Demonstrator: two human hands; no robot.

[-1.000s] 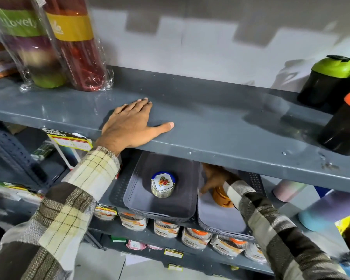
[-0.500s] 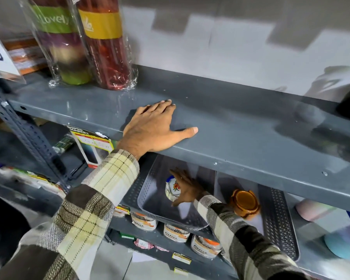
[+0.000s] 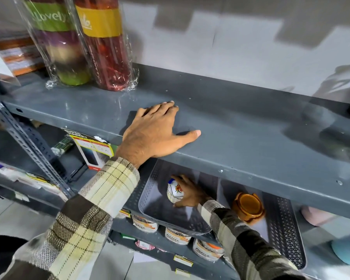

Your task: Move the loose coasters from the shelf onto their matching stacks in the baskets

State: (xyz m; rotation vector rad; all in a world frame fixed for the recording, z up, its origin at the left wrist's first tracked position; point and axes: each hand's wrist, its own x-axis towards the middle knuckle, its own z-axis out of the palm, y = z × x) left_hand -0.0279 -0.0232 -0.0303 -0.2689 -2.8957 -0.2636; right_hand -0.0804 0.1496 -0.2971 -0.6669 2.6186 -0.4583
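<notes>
2 wrapped tubes [image 3: 85,43] upright on shelf [image 3: 251,126], green label "Lovely".

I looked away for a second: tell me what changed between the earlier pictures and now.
The right hand left the orange coaster stack in the right basket, crossed left into the left basket, and now has its fingers wrapped around the white floral coaster stack. Both stacks stayed in their baskets. The left hand stayed flat on the upper shelf.
</notes>
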